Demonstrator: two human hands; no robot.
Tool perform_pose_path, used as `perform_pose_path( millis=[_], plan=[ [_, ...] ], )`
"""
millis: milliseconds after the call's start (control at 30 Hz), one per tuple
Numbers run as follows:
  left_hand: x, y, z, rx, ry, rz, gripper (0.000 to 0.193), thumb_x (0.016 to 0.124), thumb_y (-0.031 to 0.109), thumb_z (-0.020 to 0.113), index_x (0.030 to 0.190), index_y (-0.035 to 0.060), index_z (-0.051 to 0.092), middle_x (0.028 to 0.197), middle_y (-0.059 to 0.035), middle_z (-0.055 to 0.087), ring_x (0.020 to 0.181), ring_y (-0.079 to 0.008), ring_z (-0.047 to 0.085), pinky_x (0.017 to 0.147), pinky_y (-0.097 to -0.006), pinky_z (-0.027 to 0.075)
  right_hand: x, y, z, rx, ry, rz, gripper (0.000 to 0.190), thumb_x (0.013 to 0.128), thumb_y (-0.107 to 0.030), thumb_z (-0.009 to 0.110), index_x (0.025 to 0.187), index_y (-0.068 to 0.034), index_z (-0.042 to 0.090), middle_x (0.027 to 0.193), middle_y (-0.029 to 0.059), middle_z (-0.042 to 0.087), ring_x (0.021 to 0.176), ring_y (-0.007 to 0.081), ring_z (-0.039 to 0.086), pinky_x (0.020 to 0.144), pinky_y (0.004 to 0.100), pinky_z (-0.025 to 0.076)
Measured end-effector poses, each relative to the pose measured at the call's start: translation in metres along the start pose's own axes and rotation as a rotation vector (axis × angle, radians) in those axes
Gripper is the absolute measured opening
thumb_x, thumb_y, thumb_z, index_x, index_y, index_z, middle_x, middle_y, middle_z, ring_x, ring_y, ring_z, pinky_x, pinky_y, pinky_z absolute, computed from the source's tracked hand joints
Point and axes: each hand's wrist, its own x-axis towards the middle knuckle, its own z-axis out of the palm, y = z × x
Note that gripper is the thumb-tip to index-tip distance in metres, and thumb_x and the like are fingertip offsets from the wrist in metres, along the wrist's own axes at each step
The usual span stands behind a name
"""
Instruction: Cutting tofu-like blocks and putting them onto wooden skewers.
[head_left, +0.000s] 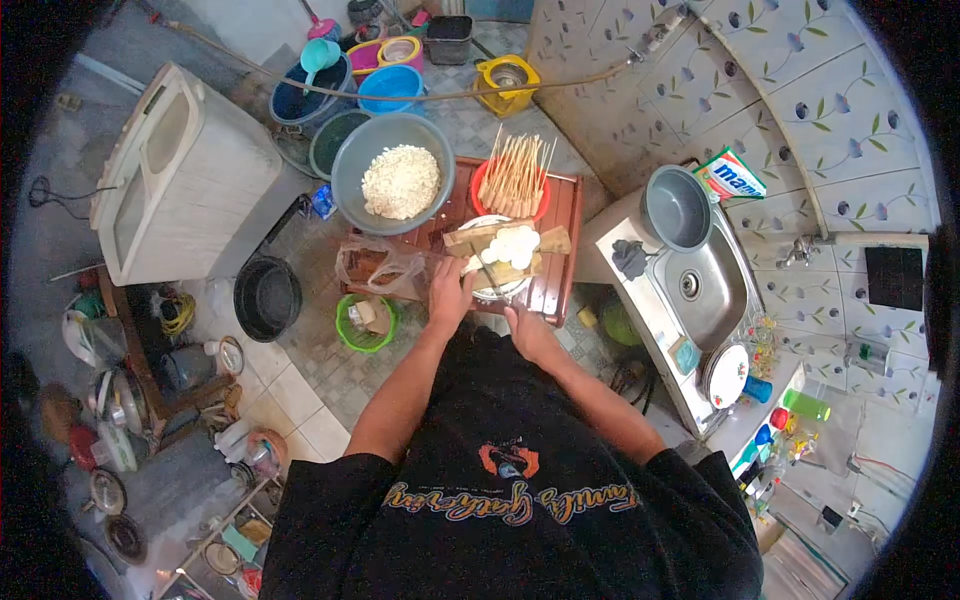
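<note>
My right hand (531, 336) grips the handle of a knife (491, 277), its blade slanting up and left across a white plate (491, 292). Beside the blade, the fingers of my left hand (450, 296) hold a pale piece of food (471, 265) at the plate's left side. White round slices (514, 247) lie heaped on brown, flat wrapper-like pieces (553, 241) over the plate. Just beyond, skewers of food (517, 176) stand bunched in a red bowl (477, 196). All this rests on a reddish-brown low table (553, 296).
A large grey basin (345, 176) holds white chopped pieces (401, 182). Clear plastic bags (379, 266) and a green basket (341, 330) are at left, near a black bucket (268, 298). A steel sink (705, 296) stands right; a hose (442, 96) crosses beyond.
</note>
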Motion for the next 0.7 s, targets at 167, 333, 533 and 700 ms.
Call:
perform_pose_path(
  millis=[167,333,533,700],
  plan=[
    [-0.002,-0.002,0.002,0.002,0.002,0.006,0.023,0.085,0.011,0.062,0.104,-0.0006,0.058,0.098,-0.0165,0.057,0.097,-0.0363,0.053,0.084,-0.0429,0.044,-0.012,0.010,-0.002,-0.040,0.060,-0.014,0.046,0.099,-0.036,0.039,0.100,0.008,0.053,0.074,0.0323,0.061,0.072,0.0481,0.061,0.065,0.0560,0.048],
    [-0.004,-0.001,0.001,0.005,0.011,0.037,0.025,0.085,0.010,0.061,0.108,0.0006,0.057,0.100,-0.0167,0.056,0.097,-0.0363,0.052,0.084,-0.0429,0.044,-0.006,0.012,0.003,-0.022,0.094,0.013,0.044,0.099,-0.034,0.040,0.098,0.008,0.055,0.072,0.0317,0.060,0.071,0.0479,0.061,0.064,0.0556,0.048],
    [-0.006,0.000,-0.001,0.035,0.034,0.091,0.028,0.084,0.009,0.060,0.111,0.0012,0.057,0.101,-0.0161,0.057,0.098,-0.0359,0.053,0.085,-0.0428,0.045,-0.007,0.011,0.002,0.080,0.113,-0.001,0.045,0.100,-0.033,0.038,0.099,0.008,0.056,0.076,0.0328,0.060,0.076,0.0494,0.060,0.067,0.0544,0.048],
    [-0.006,-0.001,-0.002,0.019,0.022,0.071,0.030,0.085,0.010,0.059,0.113,0.0017,0.056,0.103,-0.0162,0.057,0.100,-0.0363,0.052,0.087,-0.0436,0.044,-0.007,0.005,-0.003,0.259,0.114,-0.039,0.047,0.101,-0.036,0.036,0.102,0.008,0.055,0.086,0.0351,0.060,0.088,0.0495,0.059,0.076,0.0531,0.046]
  ],
)
